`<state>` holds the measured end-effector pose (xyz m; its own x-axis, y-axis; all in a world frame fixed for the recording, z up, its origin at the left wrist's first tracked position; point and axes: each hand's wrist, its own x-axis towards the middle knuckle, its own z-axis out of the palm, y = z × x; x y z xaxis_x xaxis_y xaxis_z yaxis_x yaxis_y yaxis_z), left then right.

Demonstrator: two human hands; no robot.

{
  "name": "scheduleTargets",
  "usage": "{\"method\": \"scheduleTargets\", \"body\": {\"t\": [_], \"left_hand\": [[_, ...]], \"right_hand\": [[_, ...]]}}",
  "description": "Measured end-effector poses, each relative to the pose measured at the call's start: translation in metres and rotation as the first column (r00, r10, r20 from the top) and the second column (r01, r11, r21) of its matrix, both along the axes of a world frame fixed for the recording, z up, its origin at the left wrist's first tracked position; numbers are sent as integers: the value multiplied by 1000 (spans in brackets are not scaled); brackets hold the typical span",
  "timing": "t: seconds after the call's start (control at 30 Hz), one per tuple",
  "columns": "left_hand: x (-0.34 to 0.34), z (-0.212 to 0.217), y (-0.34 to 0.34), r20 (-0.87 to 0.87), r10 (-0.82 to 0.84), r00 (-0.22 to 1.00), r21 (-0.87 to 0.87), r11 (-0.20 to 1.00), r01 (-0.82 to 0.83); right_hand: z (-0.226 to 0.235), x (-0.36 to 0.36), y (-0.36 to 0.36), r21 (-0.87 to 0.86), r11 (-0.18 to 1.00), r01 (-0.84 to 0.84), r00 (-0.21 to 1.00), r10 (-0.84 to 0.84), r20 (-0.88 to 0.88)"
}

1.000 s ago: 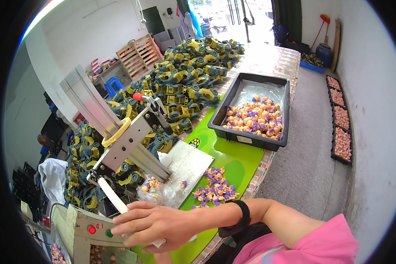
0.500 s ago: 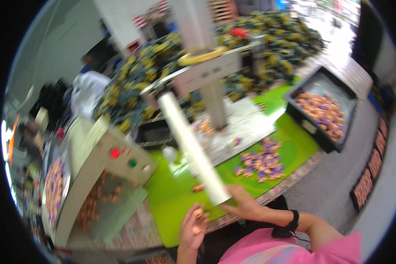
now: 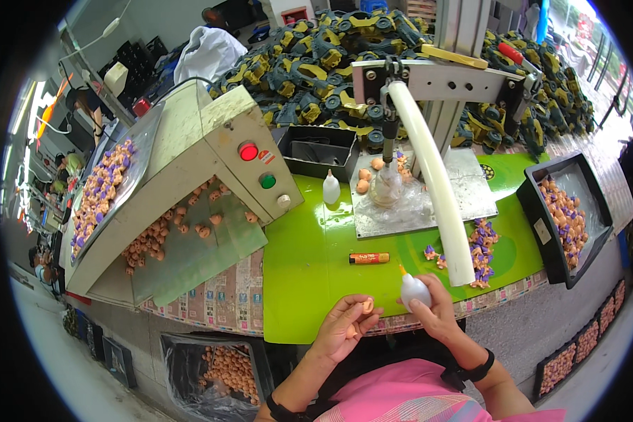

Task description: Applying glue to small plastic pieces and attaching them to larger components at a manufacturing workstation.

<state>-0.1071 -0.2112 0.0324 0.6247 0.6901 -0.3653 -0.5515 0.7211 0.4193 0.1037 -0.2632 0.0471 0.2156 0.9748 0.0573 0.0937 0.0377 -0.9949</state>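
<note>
From my remote seat I see a toy workshop: a bench [image 3: 243, 302] carries a metal press [image 3: 429, 83], a boxy machine [image 3: 211, 155], heaped toy cars [image 3: 316, 67] and a tray [image 3: 532, 204] of doll parts [image 3: 563, 221].

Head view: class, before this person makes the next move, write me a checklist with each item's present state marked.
1. White squeeze bottle gripped in the right hand: ok.
2. Peach piece held at the fingertips of the left hand: ok.
3. Nozzle touching that piece: not ok, they are apart.
4. Enough liquid inside the held bottle: cannot tell.
5. Second bottle standing upright: ok.
6. Orange-red tube clear of both hands: ok.
</note>
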Motion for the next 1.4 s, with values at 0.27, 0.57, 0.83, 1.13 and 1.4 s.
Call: {"method": "scheduleTargets", "body": {"t": [0.27,0.57,0.83,1.13,1.4], "left_hand": [[2,0,5,-7,-10,1000,28,1000,10],[4,-5,6,19,-8,1000,60,998,7],[6,-5,6,-11,2,1000,68,998,-1],[6,-6,6,-39,-8,999,62,998,11],[6,-8,5,-38,5,999,66,998,-2]], "right_hand": [[31,-1,-20,18,986,164,986,-164,7],[13,1,-19,248,967,61,946,-136,296],[15,-1,-18,258,962,85,925,-173,340],[18,1,-17,237,968,77,913,-165,374],[32,3,-21,225,971,79,882,-173,439]]}}
